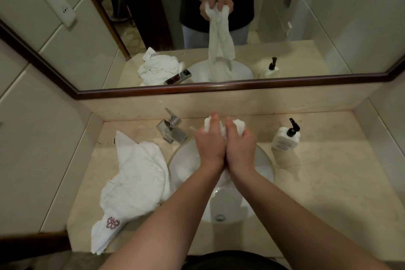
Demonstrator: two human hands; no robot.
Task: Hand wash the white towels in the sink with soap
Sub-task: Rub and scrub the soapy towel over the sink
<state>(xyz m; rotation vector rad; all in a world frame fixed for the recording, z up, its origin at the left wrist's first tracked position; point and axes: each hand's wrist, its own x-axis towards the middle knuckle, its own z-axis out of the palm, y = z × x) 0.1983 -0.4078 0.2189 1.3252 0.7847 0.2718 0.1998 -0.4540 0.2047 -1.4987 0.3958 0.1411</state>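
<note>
Status: washing in progress, by my estimate around the midpoint. I see the left hand (209, 144) and the right hand (238, 143) raised side by side above the sink (182, 160), knuckles almost touching. Each hand has its fingers curled round a bunch of one white towel (237, 126), so both hands are closed on cloth, not spread. The mirror (219, 89) confirms the grip: the towel hangs down from the two fists as a twisted length whose lower end reaches into the basin. I judge this to be a rubbing or wringing stroke; I cannot tell which.

Done, as far as visible: one towel is in hand over the basin. I cannot confirm that soap has been applied; no lather is visible on the cloth or in the bowl. The faucet (172, 131) shows no running stream.

Left to do, in my judgement: finish and rinse the held towel, then wash the second towel (135, 180), which lies crumpled on the counter (328, 182) to the left of the sink, one edge lapping over the rim. It looks dry and unwashed, though that cannot be verified.

Count:
- White towels: two (one held, one on the counter, the latter with a purple embroidered emblem at its near corner)
- Soap pump bottles: one (286, 137), white with a black pump, upright on the counter to the right of the sink, well apart from both hands
- Faucets: one
- Sinks: one, drain open to view
- Hands: two, both occupied
</note>
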